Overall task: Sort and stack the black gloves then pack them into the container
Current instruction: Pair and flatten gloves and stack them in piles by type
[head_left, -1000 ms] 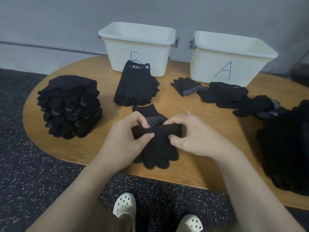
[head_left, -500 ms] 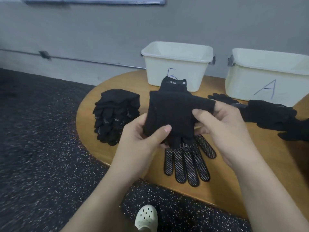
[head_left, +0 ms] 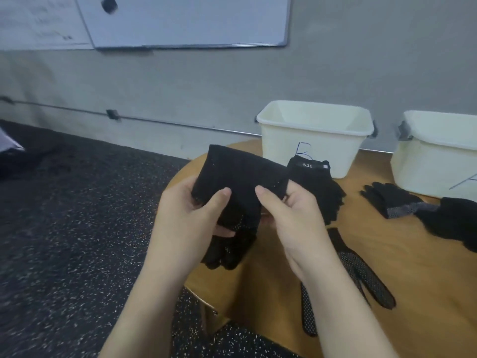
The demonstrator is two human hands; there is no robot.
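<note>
Glove (head_left: pixel 240 182) pinched by our left hand (head_left: pixel 191 215) and right hand (head_left: pixel 291 218); 5.11 stack (head_left: pixel 313 187), bin B (head_left: pixel 313 140) behind; dotted glove (head_left: pixel 361 272) beside; table edge (head_left: pixel 180 171) below.

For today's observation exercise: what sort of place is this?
Probably a classroom or training room: a whiteboard on the wall, speckled floor, and lettered sorting bins on a wooden table.

Grey wall (head_left: pixel 361 60), whiteboard (head_left: pixel 185 19), speckled floor (head_left: pixel 64 241)
</note>
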